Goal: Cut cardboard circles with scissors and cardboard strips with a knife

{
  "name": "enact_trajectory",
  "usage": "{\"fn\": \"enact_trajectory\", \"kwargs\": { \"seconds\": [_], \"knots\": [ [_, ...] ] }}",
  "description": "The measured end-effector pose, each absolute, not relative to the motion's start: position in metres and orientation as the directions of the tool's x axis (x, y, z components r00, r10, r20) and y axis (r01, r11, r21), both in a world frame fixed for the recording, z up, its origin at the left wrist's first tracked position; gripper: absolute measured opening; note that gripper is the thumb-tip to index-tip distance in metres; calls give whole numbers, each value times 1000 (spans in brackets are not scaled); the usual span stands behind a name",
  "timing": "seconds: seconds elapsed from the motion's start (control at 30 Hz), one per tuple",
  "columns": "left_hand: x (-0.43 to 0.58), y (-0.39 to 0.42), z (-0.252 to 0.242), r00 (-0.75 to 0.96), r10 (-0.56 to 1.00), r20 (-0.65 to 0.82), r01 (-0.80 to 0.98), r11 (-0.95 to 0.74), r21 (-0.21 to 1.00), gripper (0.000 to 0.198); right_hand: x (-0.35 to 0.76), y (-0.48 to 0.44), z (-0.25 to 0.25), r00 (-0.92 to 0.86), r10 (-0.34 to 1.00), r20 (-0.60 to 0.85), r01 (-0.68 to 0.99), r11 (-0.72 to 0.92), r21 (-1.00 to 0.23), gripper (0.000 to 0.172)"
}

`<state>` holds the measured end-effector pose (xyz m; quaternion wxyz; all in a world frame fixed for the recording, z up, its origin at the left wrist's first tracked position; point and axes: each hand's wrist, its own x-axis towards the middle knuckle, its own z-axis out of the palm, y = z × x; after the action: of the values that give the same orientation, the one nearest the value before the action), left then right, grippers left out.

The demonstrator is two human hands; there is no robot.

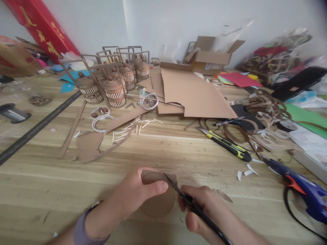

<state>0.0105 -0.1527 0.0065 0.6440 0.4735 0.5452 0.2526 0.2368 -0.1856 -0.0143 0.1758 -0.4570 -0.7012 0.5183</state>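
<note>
A piece of brown cardboard lies low over the table near its front edge. Its lower edge is rounded, and a curved drawn line shows near its straight-edged top. My left hand is closed on its left side, with the thumb across the top face and the other fingers mostly hidden. In my right hand is a slim black pointed tool, apparently scissors seen edge-on. Their tip overlaps the cardboard's upper right corner. Beside my right hand lies a curved cardboard scrap.
A yellow-black utility knife and a blue glue gun lie to the right. Small lantern-like baskets stand behind. Cardboard sheets, short sticks, white rings and brown strips cover the table's middle and back.
</note>
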Motion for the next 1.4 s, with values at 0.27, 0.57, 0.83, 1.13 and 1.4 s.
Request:
{"fn": "enact_trajectory", "kwargs": {
  "seconds": [0.27, 0.57, 0.83, 1.13, 1.4],
  "knots": [
    [9, -154, 2, 179, 831, -527, 268, 474, 839, 48, 231, -182, -12, -514, 832, -209, 414, 27, -910, 77],
    [10, -153, 6, 227, 813, -536, 250, 483, 839, 51, 229, -183, -11, -507, 839, -196, 413, 37, -910, 77],
    [11, -153, 6, 175, 819, -546, 230, 505, 832, 45, 230, -183, -12, -521, 827, -211, 417, 31, -908, 76],
    [8, -152, 5, 254, 831, -495, 206, 454, 867, 35, 232, -181, -10, -522, 830, -195, 408, 42, -912, 74],
    [9, -152, 4, 423, 804, -419, 134, 401, 906, 20, 235, -183, -14, -546, 813, -200, 401, 44, -915, 73]
  ]
}}
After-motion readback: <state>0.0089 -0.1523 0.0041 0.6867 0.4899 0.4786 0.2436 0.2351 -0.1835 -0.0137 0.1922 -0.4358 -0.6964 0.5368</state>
